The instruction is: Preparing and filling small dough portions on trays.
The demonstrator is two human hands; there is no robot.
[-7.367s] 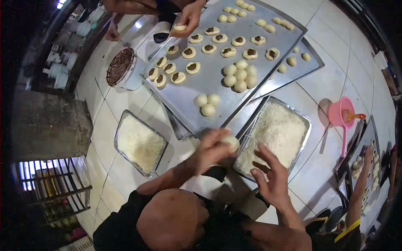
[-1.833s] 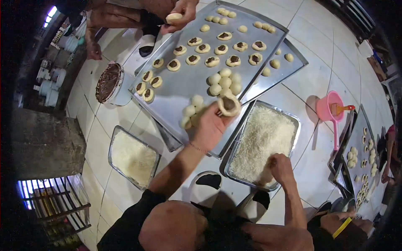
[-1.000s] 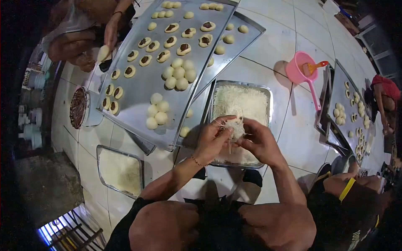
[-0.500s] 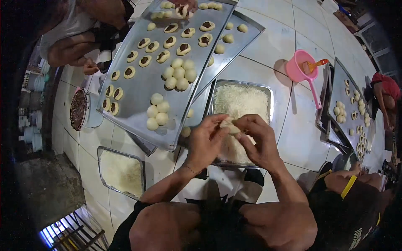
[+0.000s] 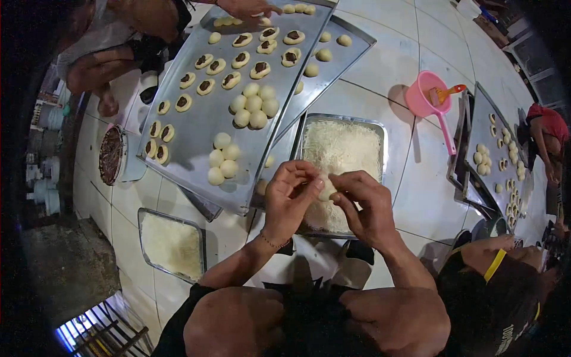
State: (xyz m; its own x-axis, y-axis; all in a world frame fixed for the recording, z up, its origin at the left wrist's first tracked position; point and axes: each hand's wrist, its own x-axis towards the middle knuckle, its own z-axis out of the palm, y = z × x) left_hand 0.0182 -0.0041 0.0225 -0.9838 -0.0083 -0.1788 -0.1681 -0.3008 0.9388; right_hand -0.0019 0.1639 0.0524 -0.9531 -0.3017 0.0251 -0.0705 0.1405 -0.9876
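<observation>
A person's left hand (image 5: 291,199) and right hand (image 5: 367,205) together pinch a pale dough piece (image 5: 327,188) between them, over a metal pan (image 5: 384,152) heaped with white shreds (image 5: 347,144).

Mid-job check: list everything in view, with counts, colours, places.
dough piece: one, pale, centre
metal pan: one, silver with pale shreds, centre
large tray: one, silver, upper middle
filled rounds: over a dozen, pale and brown, large tray
dough balls: many, cream, several trays
lower tray: at least one, silver, partly beneath large tray
bucket: one, pale with brown contents, left
second pan: one, silver with pale contents, lower left
dipper: one, pink, right
brush: one, orange-handled, in dipper
far trays: multiple, silver, far right
containers: several, whitish, blurred, left edge
co-workers: three, pale, black, red clothing, top left and right
floor: one, white-tiled, underneath
left hand: one, bare, on dough piece
right hand: one, bare, on dough piece
</observation>
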